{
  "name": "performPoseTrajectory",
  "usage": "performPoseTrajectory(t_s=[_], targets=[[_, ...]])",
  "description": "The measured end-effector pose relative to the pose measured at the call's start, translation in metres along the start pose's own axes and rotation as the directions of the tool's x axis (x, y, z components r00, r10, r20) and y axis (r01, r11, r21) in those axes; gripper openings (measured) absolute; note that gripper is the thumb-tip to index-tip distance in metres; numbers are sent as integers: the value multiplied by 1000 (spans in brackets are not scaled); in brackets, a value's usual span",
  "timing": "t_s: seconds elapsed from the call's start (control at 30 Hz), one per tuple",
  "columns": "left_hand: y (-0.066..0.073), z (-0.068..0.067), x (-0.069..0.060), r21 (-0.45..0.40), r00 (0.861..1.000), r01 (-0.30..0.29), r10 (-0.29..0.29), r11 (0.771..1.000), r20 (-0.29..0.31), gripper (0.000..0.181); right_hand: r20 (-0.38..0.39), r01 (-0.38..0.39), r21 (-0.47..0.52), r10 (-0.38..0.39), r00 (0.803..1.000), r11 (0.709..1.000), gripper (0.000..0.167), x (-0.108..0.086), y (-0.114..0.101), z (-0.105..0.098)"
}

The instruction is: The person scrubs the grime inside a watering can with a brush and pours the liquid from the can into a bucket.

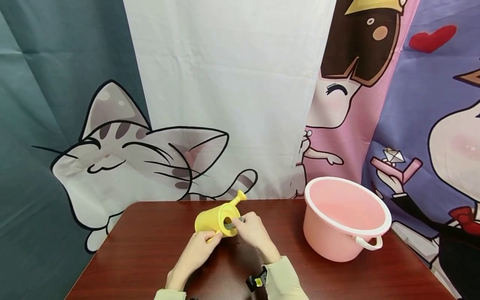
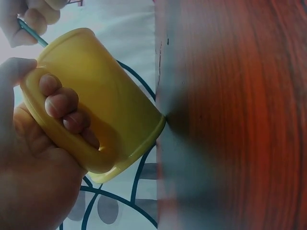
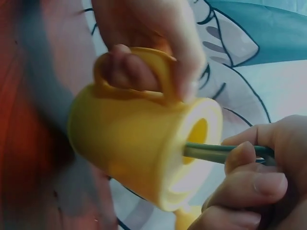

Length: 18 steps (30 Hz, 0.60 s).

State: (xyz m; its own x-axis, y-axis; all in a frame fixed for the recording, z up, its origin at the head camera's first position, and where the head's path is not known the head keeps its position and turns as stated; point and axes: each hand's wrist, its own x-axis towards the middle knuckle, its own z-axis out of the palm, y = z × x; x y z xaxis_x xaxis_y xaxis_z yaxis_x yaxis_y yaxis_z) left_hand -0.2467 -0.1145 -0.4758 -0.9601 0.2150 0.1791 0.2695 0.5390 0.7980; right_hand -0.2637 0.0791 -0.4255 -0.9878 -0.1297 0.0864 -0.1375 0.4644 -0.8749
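Note:
A yellow toy watering can (image 1: 210, 220) is tilted low over the table, its round top opening turned toward my right hand. Fingers of my left hand (image 1: 198, 250) pass through the can's handle (image 3: 165, 72) and grip it. My right hand (image 1: 254, 232) pinches a slim grey-green tool (image 3: 211, 152) whose far end goes through the opening into the can. What kind of tool it is cannot be told, as its tip is hidden inside. Whether the can's base edge touches the table is unclear.
A pink bucket (image 1: 311, 225) with a white rim and handle stands on the right of the dark red-brown wooden table (image 1: 127, 258). Behind the table hangs a cloth backdrop (image 1: 232, 83) printed with cartoon figures.

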Motion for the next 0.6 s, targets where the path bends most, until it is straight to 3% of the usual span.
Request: performPoseTrajectory(t_s=[0.23,0.6], targets=[[1,0,0,15,1000,-3,3,1000,-5,48,19,-15,-12,15,1000,1000,39,-4,-8,-17],[1,1,-1,12,1000,-8,8,1000,-20,48,-29,83,-122,-87,996,989,40,-8,-12,-20]])
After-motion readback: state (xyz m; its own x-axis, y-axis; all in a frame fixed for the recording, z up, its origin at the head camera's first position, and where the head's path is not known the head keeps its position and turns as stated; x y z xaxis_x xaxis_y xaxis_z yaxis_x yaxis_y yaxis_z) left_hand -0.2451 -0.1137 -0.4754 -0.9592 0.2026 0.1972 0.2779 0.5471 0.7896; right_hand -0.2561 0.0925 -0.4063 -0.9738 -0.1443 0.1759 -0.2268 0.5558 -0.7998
